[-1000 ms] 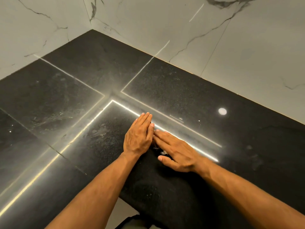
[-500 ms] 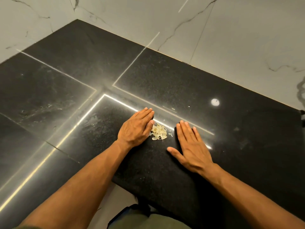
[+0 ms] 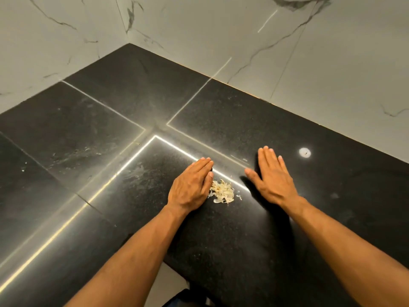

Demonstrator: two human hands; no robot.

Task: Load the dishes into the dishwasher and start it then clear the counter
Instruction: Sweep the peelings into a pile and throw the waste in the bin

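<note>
A glossy black speckled stone tabletop (image 3: 243, 120) fills the view, running back to a corner at 12 o'clock where 2 white marble-patterned wall panels (image 3: 199, 29) meet. Thin bright reflected lines cross the dark surface.

Just below the middle of the view lies a small heap of pale yellowish food scraps (image 3: 222, 191) (thin, flaky shreds, too small to identify further), with a few loose bits scattered at its 3 o'clock side.

The left hand (image 3: 191, 186) lies flat on the tabletop at 9 o'clock of the heap, fingers straight and pressed together, pointing toward 1 o'clock; its little-finger edge touches the scraps. It holds nothing.

The right hand (image 3: 273, 176) is spread flat at 3 o'clock of the heap, fingers straight and slightly fanned, thumb out toward the scraps, with a clear gap of bare stone between it and the pile. Whether the palm actually presses the surface or hovers just above it cannot be told. It holds nothing either.

A small round white spot (image 3: 305, 152) shines on the stone at 2 o'clock of the right hand, near the wall. Both bare forearms reach in from the bottom edge.
</note>
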